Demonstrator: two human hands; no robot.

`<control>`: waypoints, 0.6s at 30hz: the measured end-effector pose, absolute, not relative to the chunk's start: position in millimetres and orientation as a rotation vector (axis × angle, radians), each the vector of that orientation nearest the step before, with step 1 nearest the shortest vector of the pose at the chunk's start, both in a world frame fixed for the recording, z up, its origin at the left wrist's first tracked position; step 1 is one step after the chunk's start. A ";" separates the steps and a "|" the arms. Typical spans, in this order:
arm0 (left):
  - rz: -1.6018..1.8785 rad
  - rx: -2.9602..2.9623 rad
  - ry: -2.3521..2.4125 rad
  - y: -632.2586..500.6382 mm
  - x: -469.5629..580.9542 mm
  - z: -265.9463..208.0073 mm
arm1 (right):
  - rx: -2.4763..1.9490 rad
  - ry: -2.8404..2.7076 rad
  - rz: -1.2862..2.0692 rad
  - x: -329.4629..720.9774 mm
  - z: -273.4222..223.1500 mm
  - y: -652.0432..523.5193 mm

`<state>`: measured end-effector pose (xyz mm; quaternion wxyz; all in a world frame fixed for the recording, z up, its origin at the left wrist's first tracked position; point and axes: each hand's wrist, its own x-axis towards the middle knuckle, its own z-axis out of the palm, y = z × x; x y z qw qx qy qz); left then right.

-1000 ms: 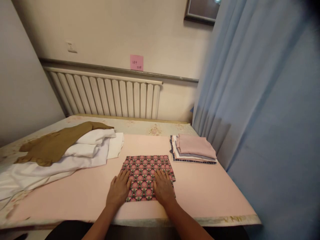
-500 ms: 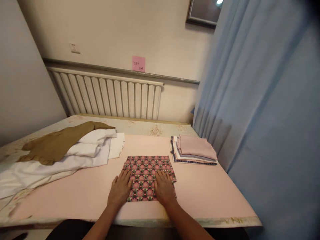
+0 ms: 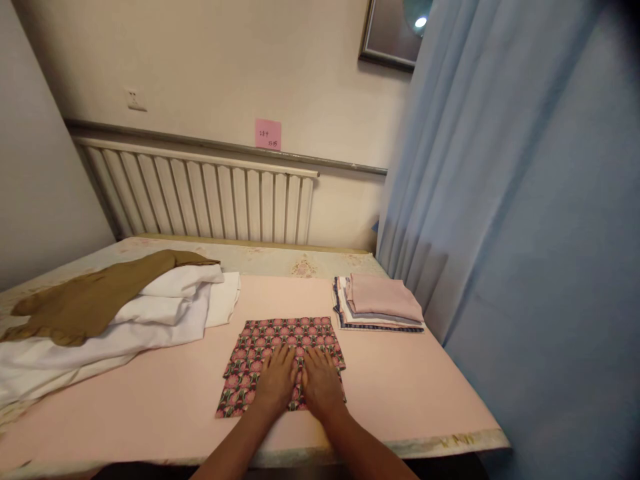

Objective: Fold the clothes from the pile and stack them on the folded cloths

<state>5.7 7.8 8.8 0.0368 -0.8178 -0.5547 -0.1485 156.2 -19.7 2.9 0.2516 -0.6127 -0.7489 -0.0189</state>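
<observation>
A folded cloth garment (image 3: 245,363) with a pink flower pattern on dark ground lies flat in front of me; its exact kind I cannot tell. My left hand (image 3: 278,380) rests palm down on its middle, fingers stretched out. Close beside it, my right hand (image 3: 321,381) lies flat on the right half, fingers also extended. The garment's lower left corner sticks out past its upper layer. Parts of the front edge are hidden under my hands and wrists.
To the left, a brown garment (image 3: 100,293) lies over rumpled white clothes (image 3: 165,310). A stack of folded clothes (image 3: 383,300) sits at the right on the pink sheet (image 3: 400,373). A blue curtain (image 3: 480,200) hangs along the right side; a radiator (image 3: 210,197) stands behind.
My left hand has slid from the garment's left edge to its middle, next to the right hand. More of the garment's left side shows. The view has shifted slightly.
</observation>
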 end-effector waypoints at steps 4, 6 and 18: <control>-0.459 -2.555 -1.648 5.5 12.5 -1.8 | -1.687 -2.019 -0.028 155.8 1.9 -19.6; -0.453 -2.564 -1.651 6.3 11.2 -1.8 | -1.689 -2.022 -0.014 155.6 2.6 -19.2; -0.368 -2.645 -1.603 15.3 23.1 -1.2 | -1.692 -2.036 0.001 158.4 -5.7 -15.6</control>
